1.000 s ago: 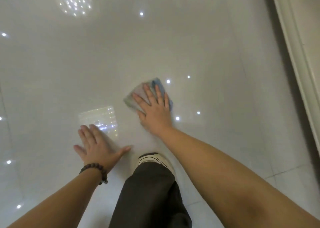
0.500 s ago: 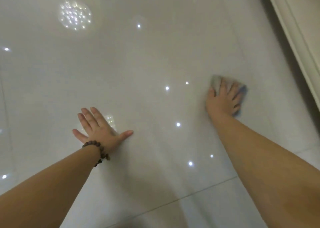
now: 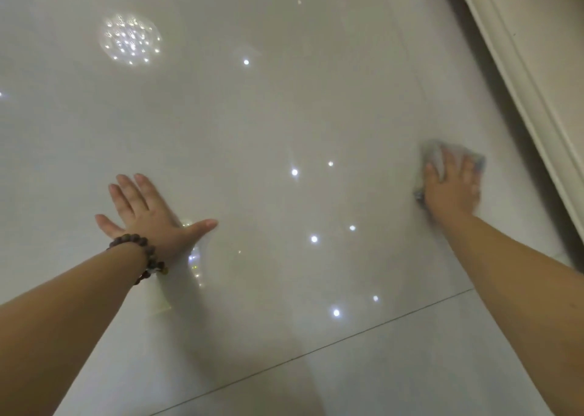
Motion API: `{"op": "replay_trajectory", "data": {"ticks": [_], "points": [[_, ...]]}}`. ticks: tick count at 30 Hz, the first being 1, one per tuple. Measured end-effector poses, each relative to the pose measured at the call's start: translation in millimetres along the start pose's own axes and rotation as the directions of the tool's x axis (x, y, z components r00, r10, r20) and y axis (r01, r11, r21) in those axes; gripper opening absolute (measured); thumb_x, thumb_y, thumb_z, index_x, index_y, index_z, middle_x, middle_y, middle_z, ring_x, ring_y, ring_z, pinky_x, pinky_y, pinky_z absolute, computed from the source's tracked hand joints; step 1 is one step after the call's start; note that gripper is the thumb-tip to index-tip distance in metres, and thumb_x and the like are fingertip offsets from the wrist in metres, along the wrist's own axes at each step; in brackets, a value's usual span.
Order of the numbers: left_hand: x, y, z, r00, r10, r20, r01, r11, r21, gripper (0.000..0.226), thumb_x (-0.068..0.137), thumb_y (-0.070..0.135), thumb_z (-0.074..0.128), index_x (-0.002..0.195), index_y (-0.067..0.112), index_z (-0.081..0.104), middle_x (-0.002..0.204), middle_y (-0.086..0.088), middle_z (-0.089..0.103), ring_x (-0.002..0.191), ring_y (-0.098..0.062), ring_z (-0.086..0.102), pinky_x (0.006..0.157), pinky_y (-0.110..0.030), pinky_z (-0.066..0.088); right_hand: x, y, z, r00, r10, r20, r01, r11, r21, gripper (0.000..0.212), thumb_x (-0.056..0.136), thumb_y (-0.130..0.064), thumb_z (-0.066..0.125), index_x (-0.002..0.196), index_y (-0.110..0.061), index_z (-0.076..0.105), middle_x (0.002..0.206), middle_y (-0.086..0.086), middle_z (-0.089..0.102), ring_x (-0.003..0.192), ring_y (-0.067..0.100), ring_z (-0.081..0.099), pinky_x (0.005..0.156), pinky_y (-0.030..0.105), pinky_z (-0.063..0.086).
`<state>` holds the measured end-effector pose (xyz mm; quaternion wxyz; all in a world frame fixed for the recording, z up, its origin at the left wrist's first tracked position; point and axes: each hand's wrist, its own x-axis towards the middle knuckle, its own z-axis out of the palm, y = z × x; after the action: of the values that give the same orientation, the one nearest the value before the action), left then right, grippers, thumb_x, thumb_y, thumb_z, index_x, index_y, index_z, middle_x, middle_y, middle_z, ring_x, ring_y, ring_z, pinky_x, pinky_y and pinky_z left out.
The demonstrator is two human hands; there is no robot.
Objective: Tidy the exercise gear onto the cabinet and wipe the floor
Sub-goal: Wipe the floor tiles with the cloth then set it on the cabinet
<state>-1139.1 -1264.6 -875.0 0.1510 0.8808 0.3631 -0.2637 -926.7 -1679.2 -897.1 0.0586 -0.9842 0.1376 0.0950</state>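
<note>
The glossy white tiled floor [image 3: 284, 115] fills the view. My right hand [image 3: 450, 188] presses flat on a grey-blue cloth [image 3: 434, 156] at the right, close to the pale skirting. The cloth shows past my fingertips and beside my thumb; most of it is hidden under my palm. My left hand [image 3: 151, 213] lies flat on the floor at the left with its fingers spread, holding nothing, a brown bead bracelet on the wrist. No exercise gear or cabinet is in view.
A cream skirting board and wall base [image 3: 518, 77] run diagonally along the right edge. A tile joint [image 3: 316, 349] crosses the floor in front of me. Ceiling lights reflect as bright spots [image 3: 131, 41] on the tiles.
My right hand has swept the cloth from the middle of the floor to the right, near the skirting. My knee and shoe have left the view. My left hand has stayed planted.
</note>
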Motion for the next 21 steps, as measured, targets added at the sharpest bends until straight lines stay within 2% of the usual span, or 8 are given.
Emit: {"op": "replay_trajectory", "data": {"ticks": [4,7,9,12,13,16,18,21], "points": [[1.8,-2.8,5.3,0.999,0.003,-0.036,-0.003,1.0,0.004,0.146,0.046,0.098,0.039,0.144,0.014,-0.029,0.153,-0.006,-0.033,0.141,-0.022,-0.029,0.112,-0.058,-0.007,-37.1,-19.3,3.3,0.985,0.174,0.018,-0.175,0.981,0.089,0.057,0.095,-0.056,0.027,0.149,-0.043,0.012,0.161,-0.002,0.001,0.147,0.024,-0.004,0.115,0.048,0.003],[1.7,-3.6,8.6,0.997,0.006,-0.083,-0.006,1.0,0.0,0.146,0.047,0.097,0.041,0.146,0.014,-0.025,0.155,-0.007,-0.028,0.143,-0.022,-0.026,0.112,-0.059,-0.007,-108.7,-89.9,34.5,0.987,-0.151,-0.061,0.155,0.985,0.07,0.057,0.093,-0.051,0.03,0.148,-0.039,0.022,0.16,-0.001,0.009,0.147,0.026,0.003,0.116,0.047,0.007],[0.3,-4.7,11.7,0.992,0.012,-0.124,-0.014,1.0,-0.012,0.143,0.049,0.095,0.045,0.148,0.014,-0.021,0.157,-0.007,-0.024,0.144,-0.021,-0.023,0.113,-0.059,-0.006,-158.8,-121.7,51.6,0.849,-0.527,-0.038,0.528,0.848,0.04,0.057,0.088,-0.051,0.031,0.144,-0.04,0.033,0.157,-0.001,0.022,0.145,0.028,0.014,0.114,0.048,0.011],[-0.7,-5.6,14.9,0.985,0.021,-0.174,-0.025,0.999,-0.02,0.143,0.048,0.094,0.045,0.149,0.014,-0.016,0.158,-0.008,-0.019,0.145,-0.021,-0.019,0.113,-0.059,-0.005,-132.7,-77.7,47.4,0.482,-0.876,0.006,0.876,0.482,0.01,0.045,0.094,-0.043,0.04,0.137,-0.035,0.047,0.149,0.0,0.04,0.141,0.027,0.029,0.114,0.048,0.02],[-0.2,-5.6,14.8,0.984,0.023,-0.177,-0.027,0.999,-0.022,0.143,0.048,0.094,0.045,0.149,0.014,-0.015,0.158,-0.008,-0.019,0.145,-0.021,-0.019,0.113,-0.059,-0.004,-108.6,-45.8,42.7,0.491,-0.87,-0.045,0.87,0.493,-0.023,0.042,0.096,-0.04,0.04,0.135,-0.03,0.05,0.146,0.003,0.044,0.139,0.029,0.032,0.114,0.049,0.023],[-0.8,-5.3,15.7,0.984,0.012,-0.178,-0.015,1.0,-0.018,0.142,0.048,0.093,0.045,0.149,0.013,-0.016,0.158,-0.008,-0.02,0.145,-0.021,-0.019,0.113,-0.058,-0.004,-61.1,33.5,9.7,0.944,-0.324,-0.063,0.329,0.938,0.107,0.057,0.095,-0.051,0.026,0.146,-0.028,0.034,0.156,0.005,0.027,0.146,0.025,0.013,0.118,0.043,0.012],[-0.5,-4.3,15.2,0.985,0.005,-0.174,-0.006,1.0,-0.005,0.143,0.047,0.094,0.043,0.149,0.013,-0.016,0.158,-0.008,-0.02,0.145,-0.022,-0.019,0.113,-0.059,-0.004,-82.1,13.8,9.0,0.998,0.057,0.001,-0.056,0.986,0.158,0.054,0.098,-0.045,0.03,0.15,-0.034,0.019,0.16,-0.001,0.007,0.147,0.023,-0.001,0.118,0.045,0.005],[-3.7,-3.4,11.8,0.987,0.004,-0.159,-0.009,1.0,-0.027,0.143,0.048,0.093,0.045,0.149,0.012,-0.015,0.158,-0.008,-0.018,0.145,-0.022,-0.018,0.114,-0.059,-0.003,-163.4,-67.5,37.7,0.91,-0.414,-0.033,0.414,0.898,0.147,0.052,0.093,-0.039,0.036,0.145,-0.036,0.033,0.158,-0.002,0.02,0.146,0.027,0.013,0.115,0.051,0.013]]}}
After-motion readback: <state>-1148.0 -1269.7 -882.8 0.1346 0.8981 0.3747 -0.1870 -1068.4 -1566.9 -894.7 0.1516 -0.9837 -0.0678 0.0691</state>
